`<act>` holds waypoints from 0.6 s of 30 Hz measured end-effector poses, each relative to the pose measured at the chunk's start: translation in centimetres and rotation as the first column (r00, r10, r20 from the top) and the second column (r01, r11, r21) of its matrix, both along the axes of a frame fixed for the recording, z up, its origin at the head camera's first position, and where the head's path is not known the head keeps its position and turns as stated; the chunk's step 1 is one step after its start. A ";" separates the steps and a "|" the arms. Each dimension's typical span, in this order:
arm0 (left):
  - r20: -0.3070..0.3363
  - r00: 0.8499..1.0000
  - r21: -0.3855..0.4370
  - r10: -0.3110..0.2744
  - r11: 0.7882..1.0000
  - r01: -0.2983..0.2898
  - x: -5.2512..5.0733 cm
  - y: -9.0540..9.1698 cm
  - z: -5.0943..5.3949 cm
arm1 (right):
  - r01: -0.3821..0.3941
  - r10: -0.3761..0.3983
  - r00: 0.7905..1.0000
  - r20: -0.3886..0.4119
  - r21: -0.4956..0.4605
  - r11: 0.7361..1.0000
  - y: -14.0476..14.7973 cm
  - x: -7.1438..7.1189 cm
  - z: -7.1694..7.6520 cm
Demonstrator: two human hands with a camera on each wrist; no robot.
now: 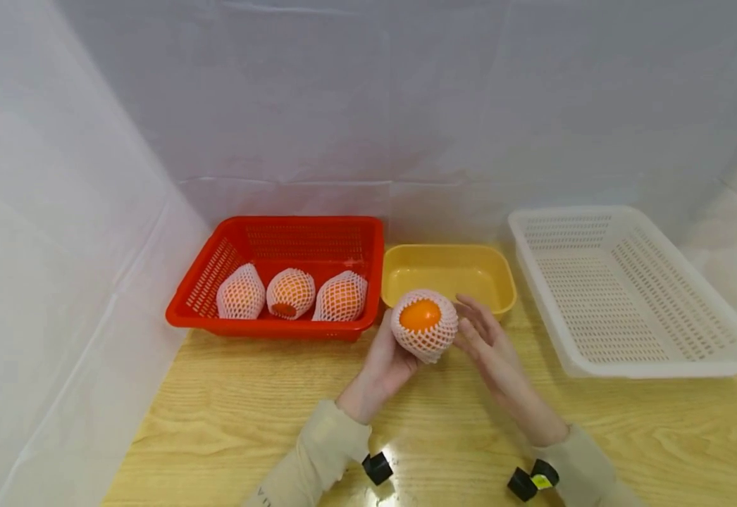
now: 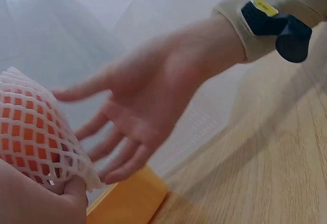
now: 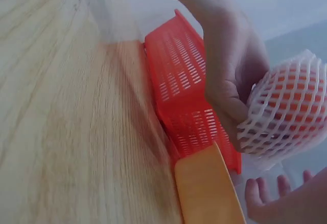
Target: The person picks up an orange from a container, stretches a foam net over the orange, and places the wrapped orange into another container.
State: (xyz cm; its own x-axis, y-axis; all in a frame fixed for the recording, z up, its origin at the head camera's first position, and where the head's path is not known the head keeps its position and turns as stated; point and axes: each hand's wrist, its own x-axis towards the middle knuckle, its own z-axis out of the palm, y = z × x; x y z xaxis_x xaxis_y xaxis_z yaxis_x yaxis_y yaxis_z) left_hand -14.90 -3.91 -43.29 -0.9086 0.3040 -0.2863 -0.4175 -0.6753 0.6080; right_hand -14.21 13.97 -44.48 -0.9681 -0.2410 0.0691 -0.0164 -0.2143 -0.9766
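My left hand holds an orange in a white foam net from below and from its left side, above the table in front of the yellow tray. Bare orange skin shows through the net's opening in the head view. Beside the fruit, on its right, is my right hand with its fingers extended. In the left wrist view the right hand has spread fingers, their tips close to the netted orange; whether they touch it I cannot tell. The left hand's thumb lies against the net.
A red basket at the left holds three more netted oranges. The yellow tray stands between it and a large white basket at the right. All rest on a wooden table with white sheeting behind.
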 end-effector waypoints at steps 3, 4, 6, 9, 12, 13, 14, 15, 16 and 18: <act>-0.024 1.000 -0.073 0.017 0.997 -0.019 0.0 0.4 -0.2 | -0.019 0.034 0.990 -0.140 0.111 0.994 -0.1 0.3 0.4; -0.033 0.999 -0.093 0.020 0.995 -0.023 0.1 0.6 -0.2 | -0.014 0.043 0.982 -0.186 0.155 0.988 -0.2 0.4 0.4; -0.050 0.998 -0.119 0.028 0.992 -0.034 0.1 0.9 -0.2 | 0.013 0.045 0.965 -0.257 0.221 0.975 -0.5 0.7 0.6; -0.074 0.997 -0.140 0.036 0.989 -0.047 0.1 1.2 -0.2 | 0.074 -0.002 0.960 -0.282 0.249 0.966 -1.0 0.9 0.8; -0.115 0.992 -0.230 0.050 0.970 -0.076 0.2 1.1 -0.1 | 0.120 -0.064 0.965 -0.254 0.212 0.970 -1.1 1.1 0.9; -0.134 0.990 -0.280 0.050 0.956 -0.086 0.2 1.0 0.0 | 0.129 -0.077 0.966 -0.245 0.203 0.971 -1.0 1.2 1.0; -0.157 0.987 -0.333 0.046 0.938 -0.097 0.2 0.9 0.1 | 0.137 -0.087 0.967 -0.239 0.201 0.970 -0.9 1.2 1.1; -0.186 0.982 -0.390 0.036 0.915 -0.107 0.2 0.7 0.2 | 0.141 -0.092 0.968 -0.234 0.203 0.969 -0.9 1.2 1.1; -0.222 0.975 -0.437 0.020 0.892 -0.118 0.2 0.6 0.3 | 0.144 -0.095 0.968 -0.232 0.206 0.968 -0.8 1.2 1.2; -0.304 0.952 -0.507 -0.044 0.853 -0.123 0.2 0.3 0.6 | 0.149 -0.098 0.969 -0.227 0.220 0.964 -0.6 1.2 1.3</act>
